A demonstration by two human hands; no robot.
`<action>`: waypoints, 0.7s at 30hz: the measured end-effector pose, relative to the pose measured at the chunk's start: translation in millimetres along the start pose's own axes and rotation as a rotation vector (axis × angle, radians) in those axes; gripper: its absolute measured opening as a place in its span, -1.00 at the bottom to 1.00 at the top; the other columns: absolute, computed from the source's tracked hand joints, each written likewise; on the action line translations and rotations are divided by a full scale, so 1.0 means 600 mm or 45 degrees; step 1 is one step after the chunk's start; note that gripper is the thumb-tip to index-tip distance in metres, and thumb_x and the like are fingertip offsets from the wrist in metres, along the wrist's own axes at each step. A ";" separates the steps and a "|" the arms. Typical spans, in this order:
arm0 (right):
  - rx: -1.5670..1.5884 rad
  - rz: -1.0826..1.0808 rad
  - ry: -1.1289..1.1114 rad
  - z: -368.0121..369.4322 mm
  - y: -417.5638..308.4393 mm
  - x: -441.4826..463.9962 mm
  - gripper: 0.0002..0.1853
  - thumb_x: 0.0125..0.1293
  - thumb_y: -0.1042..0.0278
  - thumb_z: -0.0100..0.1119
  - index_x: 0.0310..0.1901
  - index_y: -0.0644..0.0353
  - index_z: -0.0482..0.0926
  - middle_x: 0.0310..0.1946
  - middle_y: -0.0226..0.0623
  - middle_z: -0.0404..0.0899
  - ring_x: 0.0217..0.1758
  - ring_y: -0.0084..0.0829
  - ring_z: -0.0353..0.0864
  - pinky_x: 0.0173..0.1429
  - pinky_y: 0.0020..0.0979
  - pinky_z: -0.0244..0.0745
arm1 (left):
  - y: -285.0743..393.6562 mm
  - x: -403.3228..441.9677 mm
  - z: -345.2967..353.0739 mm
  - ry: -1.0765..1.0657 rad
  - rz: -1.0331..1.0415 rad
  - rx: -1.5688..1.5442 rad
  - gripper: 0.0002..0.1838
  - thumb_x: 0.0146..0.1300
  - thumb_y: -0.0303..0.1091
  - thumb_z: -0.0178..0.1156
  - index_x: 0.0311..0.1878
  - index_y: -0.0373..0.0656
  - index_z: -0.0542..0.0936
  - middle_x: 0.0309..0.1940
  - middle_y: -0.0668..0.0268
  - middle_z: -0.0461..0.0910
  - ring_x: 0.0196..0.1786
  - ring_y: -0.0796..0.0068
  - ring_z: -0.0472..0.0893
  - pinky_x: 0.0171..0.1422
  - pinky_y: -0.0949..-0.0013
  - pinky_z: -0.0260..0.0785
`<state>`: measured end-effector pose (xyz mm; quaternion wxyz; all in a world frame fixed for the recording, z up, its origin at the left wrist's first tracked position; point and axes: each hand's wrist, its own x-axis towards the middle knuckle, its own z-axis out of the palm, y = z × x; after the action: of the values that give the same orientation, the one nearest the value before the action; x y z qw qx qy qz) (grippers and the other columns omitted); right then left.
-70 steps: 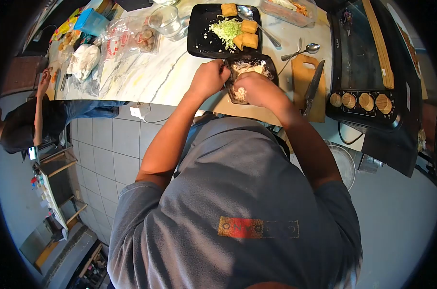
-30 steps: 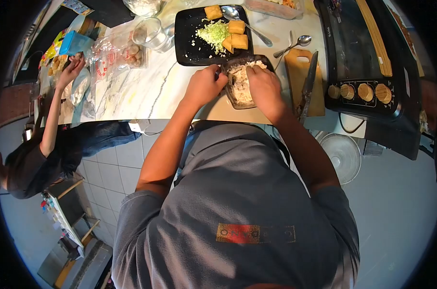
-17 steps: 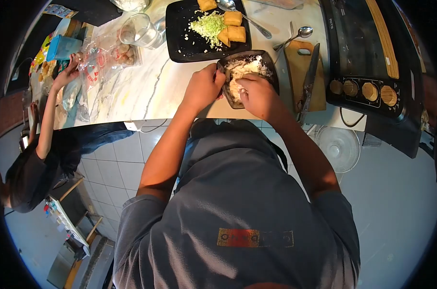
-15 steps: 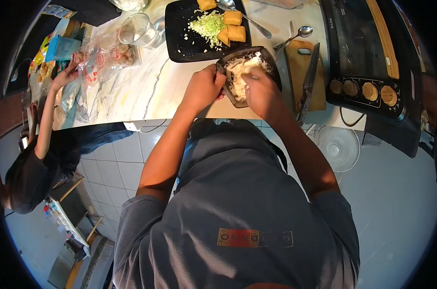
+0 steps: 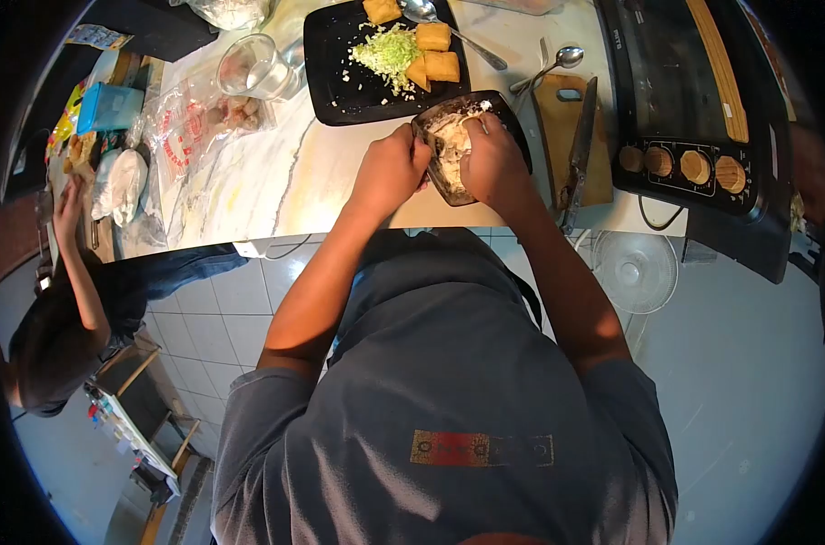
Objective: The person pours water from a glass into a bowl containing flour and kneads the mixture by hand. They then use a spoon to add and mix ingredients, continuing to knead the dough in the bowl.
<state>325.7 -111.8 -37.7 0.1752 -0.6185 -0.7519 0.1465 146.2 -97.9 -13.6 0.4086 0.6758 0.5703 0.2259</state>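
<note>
A dark square bowl (image 5: 446, 186) sits near the counter's front edge, tilted slightly, with a pale, lumpy, dough-like mixture (image 5: 451, 136) inside. My left hand (image 5: 392, 171) is closed on the bowl's left rim. Over the right side of the bowl, my right hand (image 5: 496, 165) has its fingers curled down at the mixture; whatever they grip is hidden. Just behind the bowl is a black square plate (image 5: 340, 104) bearing chopped pale-green vegetable (image 5: 390, 54) and several fried tofu pieces (image 5: 442, 66). A spoon (image 5: 472, 41) rests across the plate's right edge.
Right of the bowl, a knife (image 5: 581, 154) lies on a wooden cutting board (image 5: 549, 118), with a spoon and fork (image 5: 558, 64) behind. A black oven (image 5: 694, 173) stands farther right. Leftward are a clear cup (image 5: 249, 68), a plastic bag (image 5: 181, 127) and another person's hand (image 5: 68, 211).
My right hand has shifted slightly within the bowl, and its blur is gone. The other person's hand has drawn back from the plastic bag toward the left. The view has shifted a little.
</note>
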 end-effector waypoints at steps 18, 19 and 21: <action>0.192 0.419 -0.163 0.000 -0.005 0.006 -0.41 -0.01 0.30 0.33 0.03 0.44 0.38 -0.05 0.17 0.53 0.09 0.10 0.53 0.19 -0.12 0.46 | 0.009 -0.005 -0.002 -0.001 -0.005 -0.004 -0.72 0.37 -0.32 0.02 -0.33 -0.36 0.53 -0.67 0.05 0.58 -0.55 0.14 0.67 -0.36 0.19 0.51; 0.165 0.377 -0.166 0.004 -0.001 0.008 -0.39 -0.02 0.26 0.35 0.03 0.45 0.39 -0.05 0.17 0.53 0.09 0.10 0.53 0.20 -0.12 0.46 | 0.008 -0.005 -0.002 -0.001 0.015 0.008 -0.73 0.37 -0.32 0.02 -0.33 -0.36 0.54 -0.67 0.05 0.58 -0.56 0.14 0.67 -0.36 0.20 0.51; 0.148 0.367 -0.184 0.007 0.004 0.009 -0.39 -0.03 0.25 0.36 0.02 0.44 0.41 -0.05 0.17 0.54 0.09 0.10 0.53 0.20 -0.13 0.46 | 0.005 -0.003 -0.001 -0.020 -0.007 -0.026 -0.72 0.37 -0.32 0.02 -0.33 -0.36 0.54 -0.67 0.05 0.58 -0.55 0.13 0.67 -0.35 0.19 0.51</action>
<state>324.6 -106.3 -42.2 0.1333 -0.6965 -0.6563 0.2576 147.2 -99.2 -10.4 0.4206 0.6718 0.5667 0.2250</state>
